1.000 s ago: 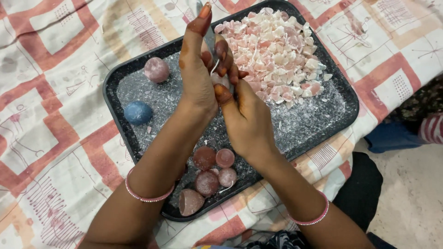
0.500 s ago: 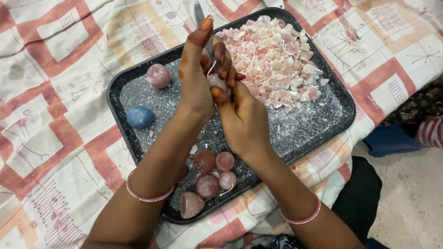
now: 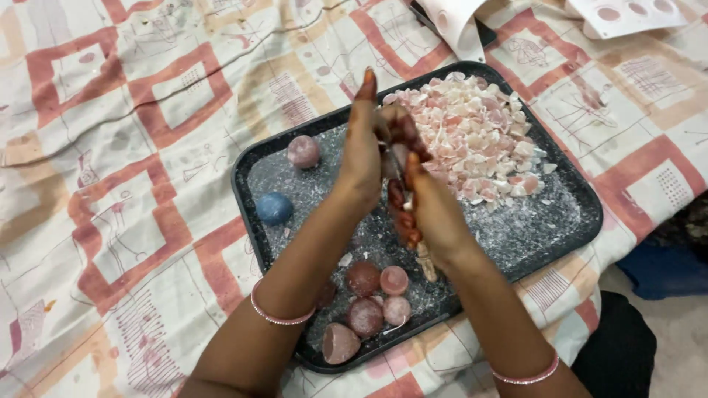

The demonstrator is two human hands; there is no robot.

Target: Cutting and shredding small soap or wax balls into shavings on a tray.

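Over the black tray (image 3: pixel 568 221), my left hand (image 3: pixel 363 158) and right hand (image 3: pixel 435 214) press together around something hidden; grip contents cannot be told. Pink chips (image 3: pixel 472 136) lie just beside; a blue ball (image 3: pixel 273 208) sits apart.

hands drawn closer: left hand (image 3: pixel 366 158) and right hand (image 3: pixel 435 214) now pressed palm to palm over the tray (image 3: pixel 568 236). knife blade above the fingers gone from sight; a pale handle end (image 3: pixel 425 262) now shows below.
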